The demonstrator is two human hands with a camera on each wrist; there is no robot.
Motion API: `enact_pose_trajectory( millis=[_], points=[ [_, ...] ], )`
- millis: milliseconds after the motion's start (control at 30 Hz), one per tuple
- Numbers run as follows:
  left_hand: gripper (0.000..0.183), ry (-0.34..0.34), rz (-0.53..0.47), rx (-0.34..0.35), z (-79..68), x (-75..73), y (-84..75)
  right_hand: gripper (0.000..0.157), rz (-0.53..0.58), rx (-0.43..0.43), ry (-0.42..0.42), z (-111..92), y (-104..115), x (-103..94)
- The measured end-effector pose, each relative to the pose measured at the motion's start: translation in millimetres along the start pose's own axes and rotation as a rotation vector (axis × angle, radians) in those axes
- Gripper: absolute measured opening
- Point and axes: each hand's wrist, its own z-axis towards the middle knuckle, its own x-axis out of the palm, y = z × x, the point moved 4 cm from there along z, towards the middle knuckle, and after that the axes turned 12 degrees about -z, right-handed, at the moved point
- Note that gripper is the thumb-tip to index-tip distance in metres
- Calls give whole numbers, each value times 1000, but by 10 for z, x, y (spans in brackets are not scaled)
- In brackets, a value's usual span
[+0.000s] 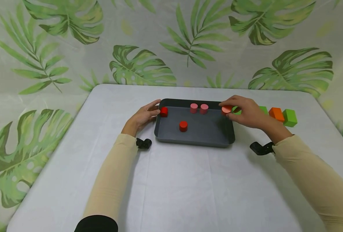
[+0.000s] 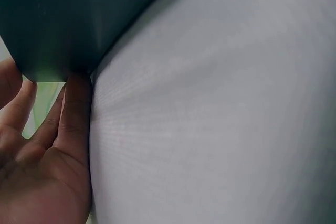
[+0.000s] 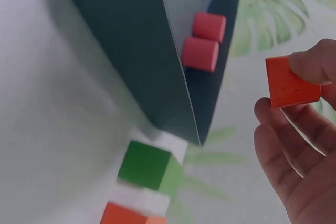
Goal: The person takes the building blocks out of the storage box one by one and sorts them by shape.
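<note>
My right hand (image 1: 248,112) pinches an orange block (image 3: 292,81) between thumb and fingers, above the right end of a dark grey baking tray (image 1: 206,142). In the right wrist view the block shows a flat, squarish face. My left hand (image 1: 142,117) rests against the tray's left side, its fingers fairly straight along the outer wall in the left wrist view. Inside the tray, a red block (image 1: 164,112) lies by the left rim, close to my left thumb. A red cylinder (image 1: 183,126) stands nearer the front, and two pink cylinders (image 1: 193,108) stand side by side towards the back.
Right of the tray, an orange block (image 1: 276,114) and several green blocks (image 1: 290,118) stand in a row, partly hidden by my right hand. A white cloth (image 1: 177,187) covers the table. Leaf-patterned sheeting (image 1: 142,66) hangs behind it.
</note>
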Motion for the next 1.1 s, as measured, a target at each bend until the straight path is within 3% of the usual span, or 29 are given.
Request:
enact_pose_trajectory(
  millis=[167, 467, 667, 900, 1100],
  points=[
    [60, -5, -5, 0, 2, -4, 3, 38, -4, 81, -45, -115, -130, -118],
    [60, -17, -1, 1, 16, -13, 14, 42, 19, 202, -52, -359, -383, -229],
    [61, -14, 4, 4, 16, -8, 12, 36, 19, 254, -30, -487, -495, -185],
    [61, -10, -4, 4, 10, 1, 16, 41, 34, 329, 44, -567, -545, -71],
    [60, -3, -2, 8, 1, 2, 5, 37, 8, 285, 36, -595, -554, 39]
  ],
)
